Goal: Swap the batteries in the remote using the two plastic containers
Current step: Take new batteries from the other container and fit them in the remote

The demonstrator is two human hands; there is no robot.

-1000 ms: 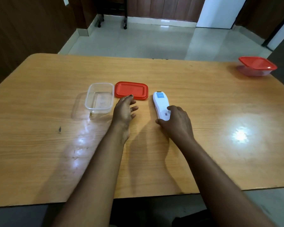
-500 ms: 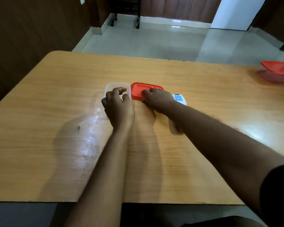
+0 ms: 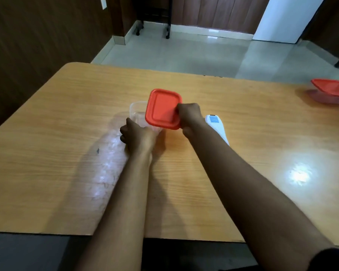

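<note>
A clear plastic container (image 3: 137,110) stands near the middle of the wooden table (image 3: 67,153). My left hand (image 3: 135,135) grips its near wall. My right hand (image 3: 189,116) holds a red lid (image 3: 161,108) by its right edge, tilted above the container's right half and hiding part of it. A white remote (image 3: 215,124) with a blue label lies on the table just right of my right forearm, partly hidden by it. A second container with a red lid on it (image 3: 332,90) sits at the far right edge.
The table's near edge runs along the bottom of the view and its rounded far left corner is visible. A bright light glare (image 3: 299,174) lies on the right of the table. Tiled floor and dark wood walls lie beyond.
My right hand left the remote, reached the red lid, and lifted it off the table over the clear container. My left hand moved onto the container's near side.
</note>
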